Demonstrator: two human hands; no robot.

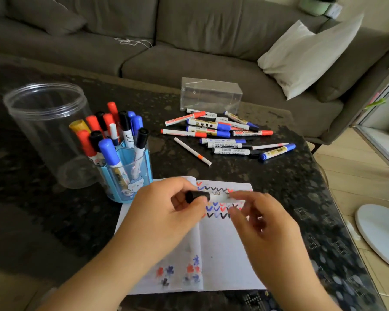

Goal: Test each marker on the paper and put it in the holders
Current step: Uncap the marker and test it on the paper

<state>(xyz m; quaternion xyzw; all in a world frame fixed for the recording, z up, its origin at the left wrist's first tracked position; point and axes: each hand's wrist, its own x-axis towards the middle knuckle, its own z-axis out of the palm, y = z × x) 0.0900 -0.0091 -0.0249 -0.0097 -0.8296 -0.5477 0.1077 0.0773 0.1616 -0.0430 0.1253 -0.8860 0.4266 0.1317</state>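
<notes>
A black-capped whiteboard marker point(208, 196) is held level above the paper point(225, 261) between both hands. Its black cap end is pinched by the curled fingers and thumb of the left hand point(166, 212). The white barrel end is met by the fingertips of the right hand point(261, 221), which is blurred, so whether it truly grips the barrel cannot be told. Rows of red, blue and black V marks are seen on the paper just beyond and beneath the hands.

Just beyond the left hand, a blue pen holder point(126, 182) stands crowded with capped markers, and a clear round container point(47, 135) stands farther left of it. Well beyond the right hand, a pile of loose markers point(225, 135) lies on the dark table point(290, 187), with a clear rectangular box point(211, 95) behind the pile.
</notes>
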